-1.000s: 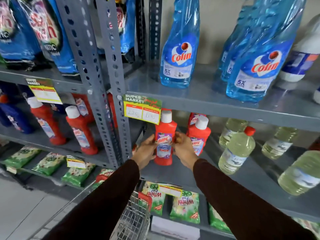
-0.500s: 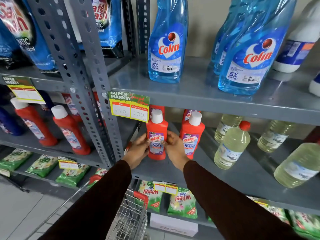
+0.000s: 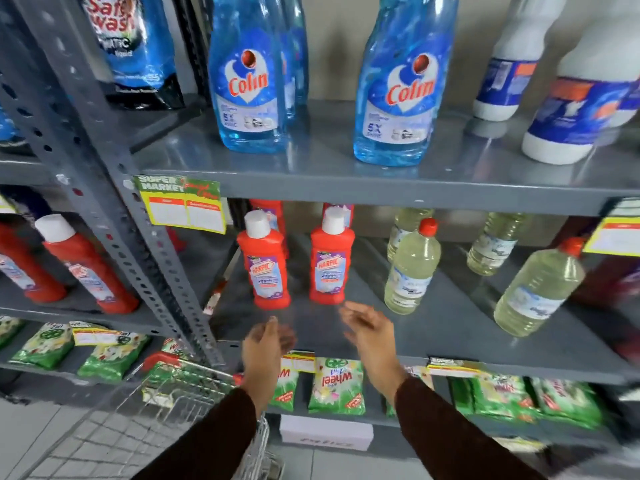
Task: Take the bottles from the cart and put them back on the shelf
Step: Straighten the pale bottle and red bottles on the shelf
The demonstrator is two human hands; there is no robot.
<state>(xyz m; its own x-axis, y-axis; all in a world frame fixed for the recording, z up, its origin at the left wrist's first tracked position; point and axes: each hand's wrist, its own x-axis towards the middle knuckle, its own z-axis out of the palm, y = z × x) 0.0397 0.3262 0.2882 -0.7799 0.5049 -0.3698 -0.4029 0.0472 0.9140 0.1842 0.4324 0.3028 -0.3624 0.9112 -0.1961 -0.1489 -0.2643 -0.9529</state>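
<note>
Both hands hang empty at the front lip of the middle shelf (image 3: 450, 327): the left hand (image 3: 265, 348) and the right hand (image 3: 369, 329) are spread loose, fingers apart, gripping nothing and clear of the bottles. Just beyond them two red Harpic bottles stand upright side by side near the shelf edge, the left bottle (image 3: 265, 265) and the right bottle (image 3: 331, 259), with more red bottles ranked behind. The wire cart (image 3: 187, 386) waits below the left forearm; its contents cannot be made out.

The risk, by the look of it, lies in the front pair: they stand close to the edge and close to each other, so a sleeve or knuckle brushing past on the way to the cart could tip one into its neighbour or off the shelf.

To the right stand pale clear bottles (image 3: 412, 268) with red caps. Above, blue bottles (image 3: 247, 81) read "Colin" and "5X"; a dark pouch (image 3: 135, 46) reads "Safe wash". A yellow tag (image 3: 181, 204) on the shelf edge reads "SUPER MARKET"; its prices are blurred. Green packets (image 3: 334, 386) below read "Wheel".
</note>
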